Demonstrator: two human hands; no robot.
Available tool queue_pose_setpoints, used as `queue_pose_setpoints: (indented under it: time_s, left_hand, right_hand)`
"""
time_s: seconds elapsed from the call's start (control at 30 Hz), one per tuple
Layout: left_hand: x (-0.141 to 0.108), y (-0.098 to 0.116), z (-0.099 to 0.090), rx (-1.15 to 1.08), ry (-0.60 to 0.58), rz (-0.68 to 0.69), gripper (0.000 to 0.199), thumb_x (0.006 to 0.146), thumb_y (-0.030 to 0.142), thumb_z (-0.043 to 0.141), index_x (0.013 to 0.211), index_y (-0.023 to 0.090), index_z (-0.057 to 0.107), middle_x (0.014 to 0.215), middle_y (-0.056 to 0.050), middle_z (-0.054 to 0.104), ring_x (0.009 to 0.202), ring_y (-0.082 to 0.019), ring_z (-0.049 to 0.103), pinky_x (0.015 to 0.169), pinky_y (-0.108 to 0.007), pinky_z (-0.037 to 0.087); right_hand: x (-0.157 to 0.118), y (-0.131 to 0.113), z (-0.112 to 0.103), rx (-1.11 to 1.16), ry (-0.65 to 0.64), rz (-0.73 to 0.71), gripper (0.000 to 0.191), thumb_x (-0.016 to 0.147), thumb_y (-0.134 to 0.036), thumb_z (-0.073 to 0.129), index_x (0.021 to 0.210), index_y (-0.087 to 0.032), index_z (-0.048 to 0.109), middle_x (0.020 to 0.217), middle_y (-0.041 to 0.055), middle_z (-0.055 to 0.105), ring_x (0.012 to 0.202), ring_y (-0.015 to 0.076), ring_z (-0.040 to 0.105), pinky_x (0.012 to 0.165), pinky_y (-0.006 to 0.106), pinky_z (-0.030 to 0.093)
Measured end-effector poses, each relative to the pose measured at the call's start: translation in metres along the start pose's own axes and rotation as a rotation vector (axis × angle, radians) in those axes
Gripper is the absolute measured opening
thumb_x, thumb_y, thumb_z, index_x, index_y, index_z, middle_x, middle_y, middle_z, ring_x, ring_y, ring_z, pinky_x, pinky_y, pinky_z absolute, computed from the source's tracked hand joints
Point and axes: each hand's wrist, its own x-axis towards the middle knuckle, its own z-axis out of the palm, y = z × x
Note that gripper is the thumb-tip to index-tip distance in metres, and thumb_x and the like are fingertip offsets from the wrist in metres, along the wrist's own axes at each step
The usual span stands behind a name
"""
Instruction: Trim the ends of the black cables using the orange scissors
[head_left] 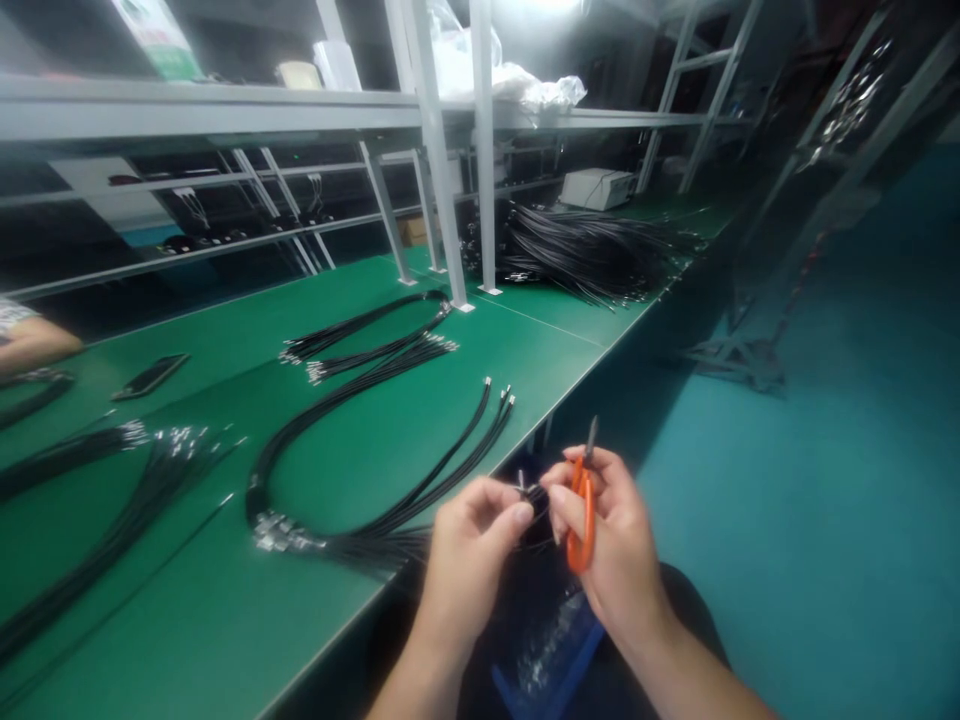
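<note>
My left hand (474, 540) pinches the end of a black cable (534, 494) just past the bench edge. Scissors with orange handles (581, 515) rest in my right hand (619, 530), their blades pointing up and away. The thumb and fingertips of that hand also meet near the same cable end, close to my left fingertips. From my hands, a bundle of black cables (360, 548) runs left onto the green bench and curves back, with white labels or connectors (281, 533) at its bend. Several loose cable ends with metal tips (501, 395) lie above my left hand.
Cable bundles (112, 530) and a phone (151, 376) lie at the left, near another person's arm (34, 340). A large cable heap (585, 250) sits farther back beside a white box (596, 188). Metal posts (442, 180) hold a shelf. Below my hands is a blue container (551, 660).
</note>
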Motion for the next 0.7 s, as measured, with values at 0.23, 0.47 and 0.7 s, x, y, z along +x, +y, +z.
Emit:
queue_pose_setpoints:
  time_s: [0.23,0.47,0.7]
  left_hand:
    - [-0.001,0.003,0.000,-0.032,-0.029,-0.024,0.017,0.075,0.023,0.069,0.067,0.013,0.059,0.060,0.003,0.054,0.056,-0.008,0.044,0.056,-0.019,0.036]
    - [-0.002,-0.001,-0.001,-0.117,0.012,0.009,0.014,0.074,0.023,0.072,0.069,0.014,0.062,0.063,0.002,0.059,0.056,-0.009,0.050,0.057,-0.019,0.041]
    - [0.002,-0.008,-0.010,-0.099,0.081,0.037,0.010,0.074,0.022,0.073,0.074,0.016,0.065,0.073,0.001,0.065,0.063,-0.009,0.056,0.061,-0.019,0.046]
  right_hand:
    - [0.000,-0.007,-0.003,-0.432,-0.156,-0.220,0.021,0.079,-0.014,0.067,0.094,-0.025,0.058,0.084,-0.0003,0.069,0.072,0.0139,0.065,0.064,0.023,0.051]
    - [-0.009,0.010,-0.011,-0.578,0.050,-0.476,0.034,0.067,-0.006,0.071,0.091,-0.029,0.065,0.083,-0.0001,0.072,0.074,0.0192,0.067,0.069,0.029,0.053]
    - [-0.032,-0.005,-0.019,-0.429,-0.070,-0.064,0.041,0.061,-0.011,0.077,0.098,-0.025,0.066,0.085,0.0050,0.071,0.074,0.0207,0.067,0.066,0.030,0.054]
